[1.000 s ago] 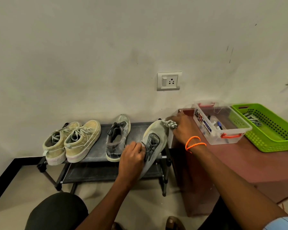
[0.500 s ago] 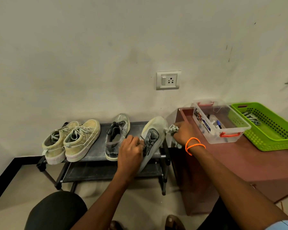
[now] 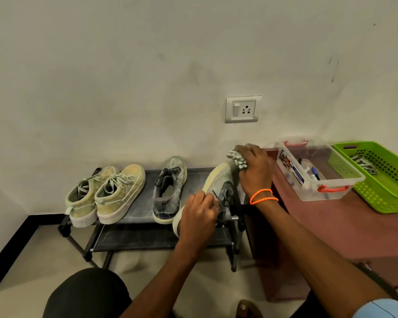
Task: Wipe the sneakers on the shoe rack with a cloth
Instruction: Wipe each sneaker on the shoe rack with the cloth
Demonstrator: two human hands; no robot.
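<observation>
A black two-tier shoe rack point(image 3: 136, 210) stands against the wall. My left hand point(image 3: 199, 220) grips a grey sneaker point(image 3: 218, 182) by its heel, tilted on its side at the rack's right end. My right hand point(image 3: 254, 172) holds a checked cloth point(image 3: 237, 159) bunched against the sneaker's toe. The matching grey sneaker point(image 3: 169, 190) sits upright mid-rack. A pair of yellowish sneakers point(image 3: 106, 195) stands at the left end.
To the right is a brown cabinet point(image 3: 345, 228) carrying a clear plastic box point(image 3: 317, 171) of small items and a green basket point(image 3: 384, 177). A wall socket point(image 3: 242, 109) sits above the rack. My knee point(image 3: 85, 294) is at the bottom left.
My right hand with the cloth slid back along the sneaker half a second ago, then returned up to the toe. My left hand kept its grip on the heel.
</observation>
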